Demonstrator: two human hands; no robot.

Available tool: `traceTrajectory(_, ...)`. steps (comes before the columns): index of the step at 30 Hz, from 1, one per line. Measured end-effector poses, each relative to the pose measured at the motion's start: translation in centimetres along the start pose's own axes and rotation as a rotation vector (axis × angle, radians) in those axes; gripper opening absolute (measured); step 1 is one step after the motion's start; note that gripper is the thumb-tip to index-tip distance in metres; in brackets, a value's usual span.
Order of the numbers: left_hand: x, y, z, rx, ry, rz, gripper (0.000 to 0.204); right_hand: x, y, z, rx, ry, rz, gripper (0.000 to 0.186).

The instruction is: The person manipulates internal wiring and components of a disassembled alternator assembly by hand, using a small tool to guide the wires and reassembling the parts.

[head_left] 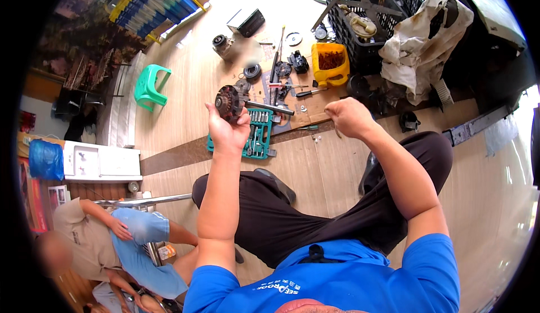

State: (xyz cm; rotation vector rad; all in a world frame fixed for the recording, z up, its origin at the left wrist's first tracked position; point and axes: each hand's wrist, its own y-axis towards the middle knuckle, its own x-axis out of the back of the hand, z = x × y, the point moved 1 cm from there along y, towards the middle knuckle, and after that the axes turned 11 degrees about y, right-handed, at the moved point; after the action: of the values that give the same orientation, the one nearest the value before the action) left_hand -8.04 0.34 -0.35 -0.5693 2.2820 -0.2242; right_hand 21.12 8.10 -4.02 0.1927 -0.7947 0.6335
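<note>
So the left hand has its fingers wrapped round a dark rotor-like part, held up over the far left side of the teal tool case. Right hand is off right of the case, curled nearly closed; can't tell if it's pinching anything. Progress-wise, I'd call it pulled apart: a black ring and black casing lie loose beyond the case, nothing visibly rejoined. What's left, dunno. Roomiest floor is left of the case; beyond it's cluttered, and the yellow jug crowds far right.
</note>
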Motion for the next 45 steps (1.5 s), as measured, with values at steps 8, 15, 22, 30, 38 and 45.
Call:
traceTrajectory(8,-2.3,-2.5,-0.9,0.231,0.388,0.452,0.051,5.4,1.6,-2.3,0.02,0.136,-0.461,0.02)
traceTrajectory(15,-0.5,-1.1,0.1,-0.082,0.936,0.136,0.055,9.1,-1.4,0.8,0.121,0.164,-0.657,0.018)
traceTrajectory(22,0.2,0.5,-0.7,-0.282,0.356,-0.16,0.057,8.7,-3.9,3.4,0.337,0.34,-0.409,0.014)
traceTrajectory(30,1.8,1.4,-2.3,-0.209,-0.168,0.023,0.066,5.9,-2.3,1.1,0.181,0.194,-0.18,0.016)
traceTrajectory(38,0.3,-0.8,-2.4,-0.033,-0.228,0.584,0.054,7.0,-0.3,-1.2,0.08,0.207,-0.415,0.018)
traceTrajectory(45,-0.3,-1.2,-2.4,0.004,0.02,0.753,0.064,9.7,-1.6,-1.7,0.057,0.304,-0.352,0.018)
